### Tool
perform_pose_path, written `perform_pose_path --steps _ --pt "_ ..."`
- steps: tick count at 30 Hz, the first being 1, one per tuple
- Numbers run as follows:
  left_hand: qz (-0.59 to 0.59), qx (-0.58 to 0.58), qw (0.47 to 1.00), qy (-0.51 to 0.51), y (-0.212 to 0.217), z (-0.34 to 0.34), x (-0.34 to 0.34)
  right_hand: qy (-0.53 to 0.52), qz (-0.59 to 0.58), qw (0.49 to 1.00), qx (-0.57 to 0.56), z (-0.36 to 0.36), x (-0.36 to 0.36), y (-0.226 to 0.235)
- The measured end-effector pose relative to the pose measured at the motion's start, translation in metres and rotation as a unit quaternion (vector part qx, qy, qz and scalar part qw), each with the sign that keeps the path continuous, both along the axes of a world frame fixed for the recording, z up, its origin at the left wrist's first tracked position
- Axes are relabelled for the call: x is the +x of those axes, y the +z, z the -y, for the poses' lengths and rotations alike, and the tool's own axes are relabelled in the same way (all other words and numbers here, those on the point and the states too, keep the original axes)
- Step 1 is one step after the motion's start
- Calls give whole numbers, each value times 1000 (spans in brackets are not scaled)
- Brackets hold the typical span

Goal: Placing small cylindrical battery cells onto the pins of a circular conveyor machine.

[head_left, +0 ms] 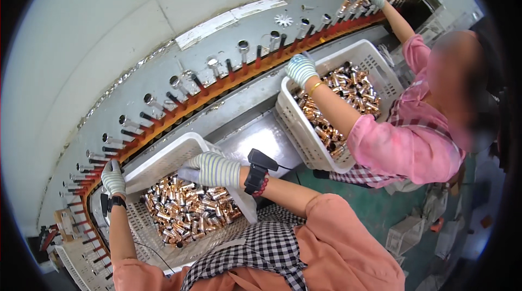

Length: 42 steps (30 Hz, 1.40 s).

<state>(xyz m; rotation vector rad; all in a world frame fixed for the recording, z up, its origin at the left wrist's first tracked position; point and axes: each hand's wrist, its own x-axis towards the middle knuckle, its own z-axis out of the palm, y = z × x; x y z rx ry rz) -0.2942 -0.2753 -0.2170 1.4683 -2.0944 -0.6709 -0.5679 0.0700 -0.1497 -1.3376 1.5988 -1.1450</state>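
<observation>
— Which step is shown, and what is called for next?

— The curved rail [169,122] is met by the left hand [113,178]; the near basket [155,163] is partly covered by the right hand [212,169]. A transfer of metal caps [190,209] between rail and basket is judged to be in hand; its direction cannot be told. The caps are heaped just below the right fingers. Those fingers are drawn close together, the left ones slightly bent; whether anything is pinched by either cannot be told. Next, alignment with a peg's axis would probably be required.

— What else surrounds the fingers, or obstructs them?

— A co-worker [402,138] is placed well right of the right fingers, with the far basket [299,141] between. The left and right fingers are separated by the near basket's wall. Ahead of the right fingers, beyond the rail, a toothed white disc [283,20] is seen.
</observation>
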Motion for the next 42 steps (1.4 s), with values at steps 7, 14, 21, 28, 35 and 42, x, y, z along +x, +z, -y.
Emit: perform_pose_path --steps 7,14,21,28,35,42 --pt "-2 43 999 3 8 -1 -7 -127 -2 991 -47 -24 -73 -1" --pt "13 7 1000 -13 18 -15 -26 -465 268 830 -150 -54 -182 6" --pt "11 31 999 -16 15 -7 -10 -420 323 841 -107 -45 -140 -39" --pt "-20 37 999 -21 0 -8 -15 -480 145 840 -206 -92 -311 -47" --pt "38 -50 997 -46 24 -19 5 -621 -22 711 -329 -39 -338 39" --pt "18 5 1000 -6 1 2 21 -514 -129 837 -135 36 -335 31"
